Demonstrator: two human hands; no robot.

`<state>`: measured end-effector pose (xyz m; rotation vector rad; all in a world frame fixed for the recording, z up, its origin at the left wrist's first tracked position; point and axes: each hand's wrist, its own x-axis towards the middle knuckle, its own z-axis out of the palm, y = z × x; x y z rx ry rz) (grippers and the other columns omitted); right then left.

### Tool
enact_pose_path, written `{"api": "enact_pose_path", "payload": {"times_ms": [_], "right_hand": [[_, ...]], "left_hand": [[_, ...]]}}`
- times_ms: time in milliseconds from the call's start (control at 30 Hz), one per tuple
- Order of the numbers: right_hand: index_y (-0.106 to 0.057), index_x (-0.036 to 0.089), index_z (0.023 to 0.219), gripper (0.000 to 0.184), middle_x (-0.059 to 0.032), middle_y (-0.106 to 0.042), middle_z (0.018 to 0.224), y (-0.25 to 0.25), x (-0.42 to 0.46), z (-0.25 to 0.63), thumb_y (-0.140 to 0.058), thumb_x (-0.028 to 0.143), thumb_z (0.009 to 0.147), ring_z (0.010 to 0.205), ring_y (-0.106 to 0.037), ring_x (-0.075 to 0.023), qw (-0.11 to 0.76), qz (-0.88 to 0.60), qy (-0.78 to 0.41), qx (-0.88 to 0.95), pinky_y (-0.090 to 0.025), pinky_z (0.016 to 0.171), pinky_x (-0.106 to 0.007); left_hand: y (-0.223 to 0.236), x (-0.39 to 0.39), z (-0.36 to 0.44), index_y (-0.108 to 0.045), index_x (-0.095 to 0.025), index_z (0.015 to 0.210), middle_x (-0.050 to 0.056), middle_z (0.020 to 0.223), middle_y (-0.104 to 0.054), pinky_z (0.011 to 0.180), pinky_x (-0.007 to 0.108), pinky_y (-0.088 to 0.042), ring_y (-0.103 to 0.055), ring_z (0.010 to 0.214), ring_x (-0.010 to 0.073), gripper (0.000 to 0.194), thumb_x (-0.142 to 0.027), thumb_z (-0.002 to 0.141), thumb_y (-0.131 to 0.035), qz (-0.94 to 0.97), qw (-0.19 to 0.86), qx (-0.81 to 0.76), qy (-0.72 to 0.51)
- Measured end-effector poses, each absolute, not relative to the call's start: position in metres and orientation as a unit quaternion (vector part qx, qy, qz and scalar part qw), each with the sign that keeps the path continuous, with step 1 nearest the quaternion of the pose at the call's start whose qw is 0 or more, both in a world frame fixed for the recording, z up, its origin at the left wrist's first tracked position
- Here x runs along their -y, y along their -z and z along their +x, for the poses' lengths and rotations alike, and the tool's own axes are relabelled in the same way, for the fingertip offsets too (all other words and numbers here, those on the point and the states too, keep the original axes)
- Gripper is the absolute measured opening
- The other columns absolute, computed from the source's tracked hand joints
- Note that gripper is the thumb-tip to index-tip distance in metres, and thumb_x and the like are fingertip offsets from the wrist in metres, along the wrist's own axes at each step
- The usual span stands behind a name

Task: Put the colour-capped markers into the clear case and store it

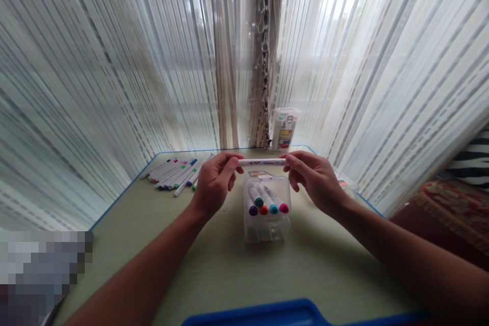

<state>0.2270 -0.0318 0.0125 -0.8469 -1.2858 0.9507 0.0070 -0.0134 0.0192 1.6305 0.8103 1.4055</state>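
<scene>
A white marker (262, 162) is held level between my two hands, with dark print along its barrel. My left hand (217, 178) pinches one end and my right hand (309, 175) pinches the other, so both tips are hidden by fingers. Just below the marker, a clear plastic box (267, 234) lies on the table. Several white markers lie inside it, their coloured ends towards me: a purple end (253, 210), an orange end (264, 210), a pink end (283, 208), plus teal and light blue ones.
Several loose markers (178, 173) lie in a spread pile at the table's back left. A filled clear marker case (286, 130) stands upright at the back edge. Another clear plastic piece (348, 187) is partly behind my right wrist. A blue tray edge (252, 313) is nearest me. String curtains (183, 61) hang behind.
</scene>
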Motion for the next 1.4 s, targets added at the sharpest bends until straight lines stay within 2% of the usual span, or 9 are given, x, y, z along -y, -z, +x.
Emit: {"api": "enact_pose_path", "payload": {"times_ms": [100, 267, 500, 767, 967, 1067, 1200, 1400], "right_hand": [[-0.071, 0.014, 0.086, 0.025, 0.0006, -0.062, 0.065, -0.0140, 0.0331, 0.2263, -0.075, 0.037, 0.078, 0.039, -0.050, -0.0058, 0.616, -0.379, -0.395, 0.566, -0.037, 0.033, -0.019], [-0.071, 0.014, 0.084, 0.025, 0.0038, -0.056, 0.050, -0.0167, 0.0363, 0.2254, -0.080, 0.034, 0.073, 0.039, -0.048, -0.0068, 0.597, -0.396, -0.373, 0.589, -0.039, 0.036, -0.019], [-0.069, 0.015, 0.080, 0.023, 0.0031, -0.058, 0.061, -0.0141, 0.0337, 0.2267, -0.077, 0.036, 0.076, 0.040, -0.051, -0.0061, 0.601, -0.383, -0.402, 0.575, -0.039, 0.036, -0.019], [-0.070, 0.014, 0.081, 0.025, 0.0042, -0.058, 0.050, -0.0163, 0.0362, 0.2254, -0.082, 0.033, 0.070, 0.039, -0.048, -0.0065, 0.596, -0.397, -0.386, 0.581, -0.039, 0.036, -0.019], [-0.071, 0.014, 0.085, 0.028, 0.0014, -0.063, 0.059, -0.0151, 0.0337, 0.2255, -0.083, 0.034, 0.069, 0.039, -0.050, -0.0070, 0.598, -0.387, -0.417, 0.565, -0.040, 0.036, -0.020], [-0.071, 0.013, 0.088, 0.030, -0.0028, -0.069, 0.069, -0.0137, 0.0314, 0.2273, -0.081, 0.036, 0.072, 0.038, -0.052, -0.0077, 0.600, -0.375, -0.438, 0.555, -0.040, 0.035, -0.021], [-0.070, 0.014, 0.089, 0.029, -0.0048, -0.071, 0.073, -0.0132, 0.0303, 0.2291, -0.079, 0.037, 0.074, 0.038, -0.054, -0.0081, 0.602, -0.372, -0.455, 0.541, -0.041, 0.035, -0.021], [-0.070, 0.013, 0.088, 0.028, -0.0055, -0.072, 0.072, -0.0163, 0.0309, 0.2295, -0.076, 0.037, 0.077, 0.039, -0.054, -0.0080, 0.607, -0.367, -0.472, 0.524, -0.041, 0.036, -0.021]], "left_hand": [[-0.0180, 0.0133, 0.0068, -0.066, -0.013, 0.092, -0.001, 0.065, -0.058, 0.039, 0.020, -0.031, -0.043, 0.042, 0.0058, 0.023, -0.034, 0.087, -0.060, 0.649, 0.404, -0.332, -0.552], [-0.0160, 0.0133, 0.0064, -0.067, -0.014, 0.086, -0.005, 0.056, -0.050, 0.041, 0.018, -0.029, -0.040, 0.045, 0.0051, 0.022, -0.036, 0.081, -0.068, 0.677, 0.373, -0.348, -0.530], [-0.0169, 0.0129, 0.0051, -0.068, -0.014, 0.083, -0.004, 0.055, -0.051, 0.042, 0.019, -0.030, -0.042, 0.046, 0.0069, 0.020, -0.034, 0.082, -0.067, 0.678, 0.380, -0.352, -0.521], [-0.0178, 0.0132, 0.0049, -0.069, -0.013, 0.085, -0.002, 0.058, -0.056, 0.040, 0.020, -0.030, -0.042, 0.044, 0.0064, 0.023, -0.035, 0.079, -0.070, 0.658, 0.413, -0.354, -0.521], [-0.0211, 0.0142, 0.0062, -0.068, -0.012, 0.085, -0.004, 0.055, -0.055, 0.041, 0.020, -0.032, -0.042, 0.043, 0.0056, 0.026, -0.032, 0.072, -0.077, 0.626, 0.447, -0.339, -0.542], [-0.0209, 0.0127, 0.0061, -0.069, -0.012, 0.089, 0.000, 0.063, -0.062, 0.041, 0.020, -0.033, -0.043, 0.043, 0.0052, 0.026, -0.032, 0.074, -0.075, 0.620, 0.457, -0.329, -0.546], [-0.0206, 0.0110, 0.0054, -0.069, -0.011, 0.093, 0.003, 0.069, -0.067, 0.041, 0.021, -0.034, -0.044, 0.043, 0.0054, 0.026, -0.032, 0.078, -0.072, 0.611, 0.467, -0.323, -0.551], [-0.0201, 0.0095, 0.0035, -0.070, -0.011, 0.092, 0.001, 0.064, -0.062, 0.040, 0.021, -0.034, -0.045, 0.043, 0.0058, 0.025, -0.032, 0.078, -0.071, 0.603, 0.480, -0.319, -0.551]]}}
